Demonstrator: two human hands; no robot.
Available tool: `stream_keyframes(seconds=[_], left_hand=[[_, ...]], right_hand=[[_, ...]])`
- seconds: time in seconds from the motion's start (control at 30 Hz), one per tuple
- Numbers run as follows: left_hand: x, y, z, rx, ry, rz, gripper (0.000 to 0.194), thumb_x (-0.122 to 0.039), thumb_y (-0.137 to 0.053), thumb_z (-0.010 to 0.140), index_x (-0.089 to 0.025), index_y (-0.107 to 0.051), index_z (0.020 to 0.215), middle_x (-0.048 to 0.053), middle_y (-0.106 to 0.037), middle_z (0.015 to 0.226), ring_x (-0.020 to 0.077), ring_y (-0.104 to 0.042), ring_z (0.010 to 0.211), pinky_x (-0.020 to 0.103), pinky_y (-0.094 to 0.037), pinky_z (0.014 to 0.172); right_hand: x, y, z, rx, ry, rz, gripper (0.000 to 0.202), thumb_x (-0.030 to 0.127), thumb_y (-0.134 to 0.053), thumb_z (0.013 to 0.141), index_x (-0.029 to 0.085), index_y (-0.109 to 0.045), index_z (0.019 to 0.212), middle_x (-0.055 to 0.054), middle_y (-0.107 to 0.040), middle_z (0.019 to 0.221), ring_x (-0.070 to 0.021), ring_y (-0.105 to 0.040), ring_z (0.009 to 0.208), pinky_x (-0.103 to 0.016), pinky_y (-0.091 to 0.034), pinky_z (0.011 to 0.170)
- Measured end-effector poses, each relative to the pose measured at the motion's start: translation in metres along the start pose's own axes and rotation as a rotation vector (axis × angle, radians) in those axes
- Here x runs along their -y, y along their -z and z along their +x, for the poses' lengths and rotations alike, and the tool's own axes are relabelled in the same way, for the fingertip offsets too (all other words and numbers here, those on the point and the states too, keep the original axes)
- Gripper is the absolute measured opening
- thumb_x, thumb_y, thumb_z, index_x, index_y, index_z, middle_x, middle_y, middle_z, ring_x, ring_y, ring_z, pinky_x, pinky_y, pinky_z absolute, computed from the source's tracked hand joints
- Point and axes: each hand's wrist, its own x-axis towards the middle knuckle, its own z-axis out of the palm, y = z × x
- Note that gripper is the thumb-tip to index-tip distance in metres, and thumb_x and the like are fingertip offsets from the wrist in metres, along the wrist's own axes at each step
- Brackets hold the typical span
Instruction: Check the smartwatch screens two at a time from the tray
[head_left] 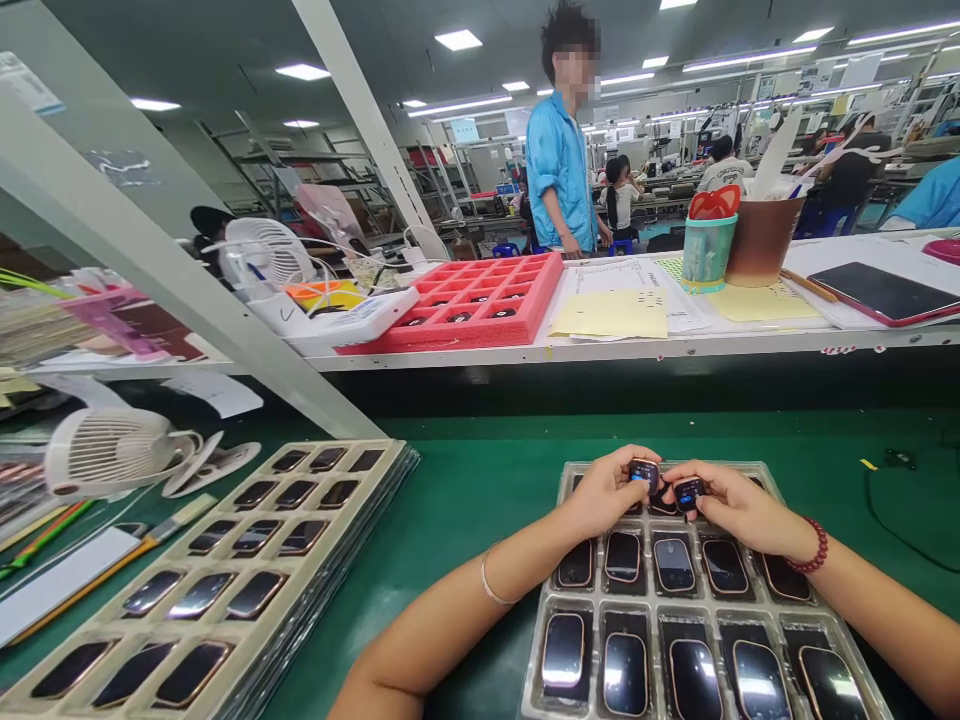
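Note:
My left hand (606,492) is closed on a smartwatch (643,472) with a lit screen, pinched between thumb and fingers. Beside it, my right hand (739,505) grips a second smartwatch (688,493), its screen lit too. Both are held close together above the far rows of a clear plastic tray (650,600). Dark-screened watches with gold-coloured rims, such as this watch (622,557), lie in the tray's compartments. My hands and forearms cover part of the tray's far edge and right side.
At left stands a stack of trays (300,560) with more watches. A small white fan (112,450) lies behind it. On the shelf are a red foam tray (517,320), a teal cup (707,250), a brown pot (761,245) and a tablet-like device (885,290). A person in a blue jacket (559,160) stands beyond.

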Motion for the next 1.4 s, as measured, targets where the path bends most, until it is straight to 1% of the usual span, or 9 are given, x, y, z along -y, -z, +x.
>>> stream_keyframes(seconds=[0.13,0.2,0.3,0.47,0.63,0.73,0.83,1.0,1.4], left_hand=[[-0.0015,0.0011,0.0001,-0.008,0.038,0.009,0.038,-0.047,-0.047,0.084,-0.012,-0.058,0.097,0.005,-0.062,0.074,0.0079,-0.051,0.052,0.020,-0.032,0.047],[-0.0019,0.0010,-0.0002,-0.017,0.019,-0.005,0.038,-0.042,-0.057,0.080,-0.014,-0.055,0.106,0.005,-0.063,0.081,0.0089,-0.054,0.059,0.020,-0.034,0.051],[-0.0010,0.0008,-0.0006,-0.010,0.011,-0.034,0.053,-0.031,-0.069,0.070,-0.018,-0.048,0.117,0.005,-0.064,0.091,0.0109,-0.058,0.069,0.020,-0.040,0.058],[0.0013,0.0019,0.0004,-0.033,-0.001,0.020,0.040,-0.045,-0.046,0.085,-0.013,-0.057,0.106,0.008,-0.064,0.084,0.0108,-0.056,0.059,0.021,-0.035,0.049],[-0.0010,-0.0002,0.0009,-0.037,0.006,-0.015,0.046,-0.015,-0.062,0.071,-0.018,-0.050,0.116,0.006,-0.063,0.099,0.0115,-0.060,0.076,0.023,-0.044,0.068],[-0.0032,-0.0017,-0.0007,-0.031,0.018,-0.014,0.045,-0.010,-0.059,0.070,-0.018,-0.051,0.114,0.005,-0.063,0.096,0.0104,-0.059,0.074,0.024,-0.044,0.071],[-0.0048,-0.0017,-0.0025,-0.043,0.022,-0.001,0.042,-0.014,-0.062,0.070,-0.018,-0.053,0.111,0.005,-0.063,0.095,0.0114,-0.059,0.074,0.023,-0.044,0.067],[-0.0051,-0.0009,-0.0019,-0.021,0.066,-0.006,0.027,-0.030,-0.059,0.077,-0.014,-0.057,0.098,0.005,-0.063,0.082,0.0092,-0.054,0.059,0.022,-0.041,0.057],[-0.0067,-0.0031,-0.0024,-0.022,0.055,-0.022,0.027,-0.031,-0.062,0.075,-0.014,-0.058,0.095,0.003,-0.062,0.079,0.0089,-0.054,0.059,0.024,-0.043,0.060]], right_hand=[[-0.0014,0.0033,0.0007,-0.061,-0.071,0.018,0.032,0.034,-0.036,0.095,0.020,-0.059,0.111,-0.008,-0.064,0.100,-0.0161,-0.059,0.071,-0.030,-0.048,0.061],[-0.0019,0.0034,0.0012,-0.075,-0.072,0.040,0.030,0.034,-0.041,0.093,0.021,-0.056,0.115,-0.007,-0.064,0.101,-0.0150,-0.058,0.070,-0.029,-0.048,0.062],[-0.0019,0.0022,0.0014,-0.081,-0.061,0.052,0.034,0.027,-0.056,0.085,0.023,-0.052,0.118,-0.005,-0.063,0.103,-0.0147,-0.057,0.075,-0.029,-0.047,0.068],[-0.0008,0.0036,0.0010,-0.083,-0.089,0.076,0.030,0.036,-0.039,0.093,0.019,-0.058,0.108,-0.006,-0.064,0.093,-0.0145,-0.056,0.067,-0.030,-0.047,0.063],[-0.0018,0.0031,0.0014,-0.089,-0.077,0.054,0.035,0.023,-0.052,0.085,0.023,-0.050,0.120,-0.006,-0.062,0.106,-0.0151,-0.056,0.075,-0.030,-0.048,0.067],[-0.0016,0.0012,0.0010,-0.062,-0.045,0.032,0.039,0.015,-0.052,0.081,0.023,-0.050,0.119,-0.005,-0.062,0.105,-0.0168,-0.057,0.082,-0.032,-0.048,0.074],[-0.0002,0.0013,0.0006,-0.040,-0.027,0.013,0.038,0.015,-0.050,0.083,0.024,-0.050,0.120,-0.005,-0.060,0.109,-0.0179,-0.057,0.089,-0.033,-0.047,0.079],[0.0011,0.0035,0.0005,-0.041,-0.061,-0.006,0.026,0.024,-0.043,0.090,0.022,-0.055,0.113,-0.005,-0.061,0.101,-0.0146,-0.056,0.073,-0.030,-0.049,0.068],[0.0042,0.0015,0.0023,-0.030,-0.055,-0.007,0.024,0.027,-0.046,0.089,0.022,-0.057,0.110,-0.005,-0.061,0.100,-0.0155,-0.057,0.076,-0.030,-0.050,0.069]])
